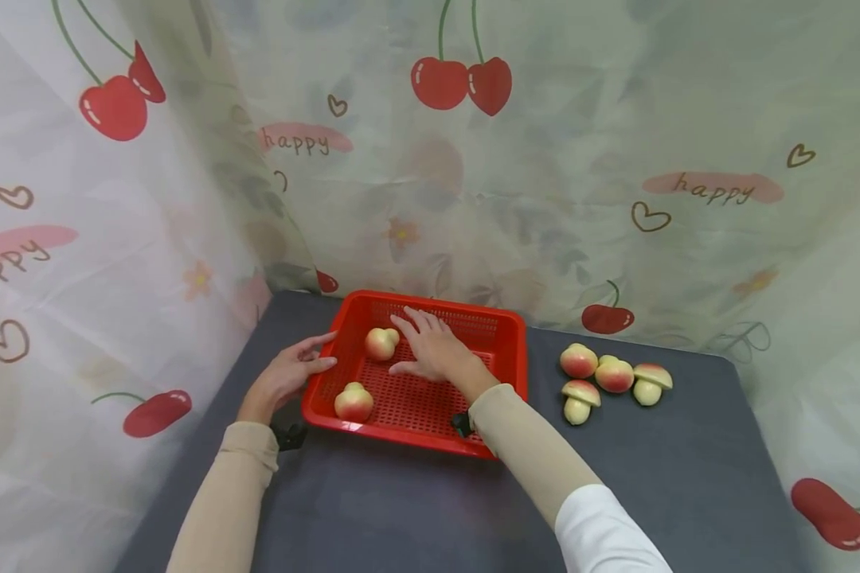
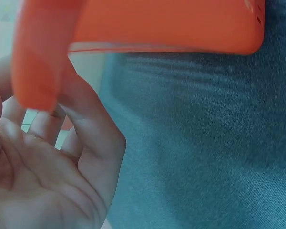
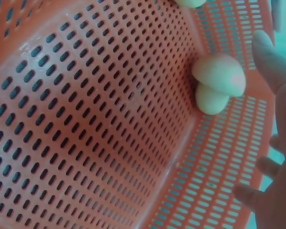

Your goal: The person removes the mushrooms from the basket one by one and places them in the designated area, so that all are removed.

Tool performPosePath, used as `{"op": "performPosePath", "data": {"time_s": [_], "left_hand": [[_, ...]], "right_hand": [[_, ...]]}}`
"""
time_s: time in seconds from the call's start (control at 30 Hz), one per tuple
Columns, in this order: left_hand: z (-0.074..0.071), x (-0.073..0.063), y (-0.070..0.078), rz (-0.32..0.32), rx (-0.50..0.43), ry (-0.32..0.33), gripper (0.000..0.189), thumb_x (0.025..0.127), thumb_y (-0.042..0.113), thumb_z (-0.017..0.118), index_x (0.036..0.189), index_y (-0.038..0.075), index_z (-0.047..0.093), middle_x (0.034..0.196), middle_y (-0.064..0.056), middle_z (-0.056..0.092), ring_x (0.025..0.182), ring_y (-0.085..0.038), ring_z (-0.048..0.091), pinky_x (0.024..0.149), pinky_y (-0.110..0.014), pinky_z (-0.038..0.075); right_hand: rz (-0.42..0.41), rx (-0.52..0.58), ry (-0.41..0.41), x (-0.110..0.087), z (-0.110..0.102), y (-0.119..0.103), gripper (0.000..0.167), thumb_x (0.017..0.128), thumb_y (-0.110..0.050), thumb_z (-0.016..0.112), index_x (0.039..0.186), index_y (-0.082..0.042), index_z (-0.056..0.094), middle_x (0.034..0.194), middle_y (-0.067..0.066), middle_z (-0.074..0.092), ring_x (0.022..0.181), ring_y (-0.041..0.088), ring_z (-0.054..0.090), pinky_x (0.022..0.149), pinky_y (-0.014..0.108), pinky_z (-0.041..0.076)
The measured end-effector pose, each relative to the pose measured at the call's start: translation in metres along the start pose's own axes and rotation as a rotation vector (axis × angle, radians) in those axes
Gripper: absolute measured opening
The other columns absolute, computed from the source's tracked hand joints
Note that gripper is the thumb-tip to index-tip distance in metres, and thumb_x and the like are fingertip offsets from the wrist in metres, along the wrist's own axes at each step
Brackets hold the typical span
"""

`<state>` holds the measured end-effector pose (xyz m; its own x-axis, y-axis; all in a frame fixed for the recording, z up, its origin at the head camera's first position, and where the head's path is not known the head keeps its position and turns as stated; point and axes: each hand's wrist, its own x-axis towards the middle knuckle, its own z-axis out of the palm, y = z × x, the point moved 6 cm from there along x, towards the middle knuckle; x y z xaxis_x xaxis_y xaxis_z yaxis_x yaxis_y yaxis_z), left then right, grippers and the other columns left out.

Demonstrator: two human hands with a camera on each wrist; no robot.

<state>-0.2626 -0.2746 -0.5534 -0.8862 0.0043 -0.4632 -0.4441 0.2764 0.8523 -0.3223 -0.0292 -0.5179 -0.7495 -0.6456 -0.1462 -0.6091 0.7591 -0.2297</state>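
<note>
A red perforated plastic basket (image 1: 408, 442) sits on the dark table. My left hand (image 1: 289, 374) holds its left rim, with the thumb and fingers around the edge; the left wrist view shows this rim (image 2: 38, 71) close up. My right hand (image 1: 433, 346) hovers over the basket's inside, fingers spread and holding nothing. Two toy mushrooms with red-and-yellow caps lie in the basket: one mushroom (image 1: 381, 344) near the back left, another mushroom (image 1: 353, 403) near the front left. In the right wrist view, a mushroom (image 3: 219, 78) lies against the basket wall, apart from the right hand (image 3: 281, 157).
Several more toy mushrooms lie grouped to the right of the basket, among them a round-capped mushroom (image 1: 578, 361) and one showing its pale stem (image 1: 576, 410). A curtain (image 1: 545, 143) printed with cherries hangs behind the dark table (image 1: 401, 509) and along its sides.
</note>
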Motion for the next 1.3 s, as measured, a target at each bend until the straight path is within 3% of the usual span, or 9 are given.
{"op": "performPosePath", "data": {"time_s": [0.17,0.47,0.8,1.03,1.3], "left_hand": [[-0.001,0.000,0.006,0.001,0.011,-0.002,0.063,0.096,0.029,0.071,0.153,0.037,0.045,0.126,-0.014,0.064,0.105,-0.026,0.073,0.085,-0.047,0.063],[-0.001,-0.004,0.010,0.010,0.051,-0.012,0.064,0.096,0.029,0.071,0.154,0.034,0.044,0.121,-0.014,0.065,0.102,-0.025,0.073,0.084,-0.046,0.064],[-0.017,-0.014,-0.001,0.001,0.084,0.025,0.064,0.097,0.030,0.070,0.155,0.032,0.043,0.128,-0.017,0.065,0.105,-0.025,0.073,0.087,-0.046,0.063],[-0.012,-0.009,-0.006,-0.004,0.075,0.022,0.064,0.096,0.030,0.072,0.154,0.033,0.045,0.128,-0.017,0.065,0.103,-0.025,0.073,0.085,-0.047,0.063],[-0.004,-0.001,0.002,0.005,0.055,0.006,0.062,0.096,0.031,0.071,0.153,0.036,0.046,0.133,-0.017,0.064,0.106,-0.027,0.073,0.084,-0.047,0.063]], "right_hand": [[-0.021,0.029,-0.008,0.004,-0.002,-0.002,0.098,0.090,-0.066,0.064,0.165,-0.027,0.014,0.172,0.006,0.012,0.155,0.035,0.026,0.120,0.059,0.037],[-0.041,0.059,-0.029,0.016,0.001,-0.010,0.099,0.090,-0.062,0.067,0.165,-0.025,0.015,0.171,0.003,0.016,0.153,0.034,0.029,0.120,0.057,0.037],[-0.079,0.169,-0.087,0.037,0.024,-0.033,0.101,0.085,-0.059,0.075,0.164,-0.027,0.020,0.171,-0.001,0.019,0.154,0.031,0.028,0.123,0.056,0.033],[-0.057,0.169,-0.121,0.040,0.035,-0.028,0.102,0.085,-0.060,0.074,0.164,-0.028,0.018,0.171,-0.002,0.018,0.155,0.030,0.026,0.125,0.054,0.032],[-0.037,0.166,-0.131,0.047,0.040,-0.016,0.100,0.088,-0.058,0.071,0.165,-0.027,0.016,0.171,0.001,0.018,0.155,0.035,0.025,0.125,0.052,0.032]]}}
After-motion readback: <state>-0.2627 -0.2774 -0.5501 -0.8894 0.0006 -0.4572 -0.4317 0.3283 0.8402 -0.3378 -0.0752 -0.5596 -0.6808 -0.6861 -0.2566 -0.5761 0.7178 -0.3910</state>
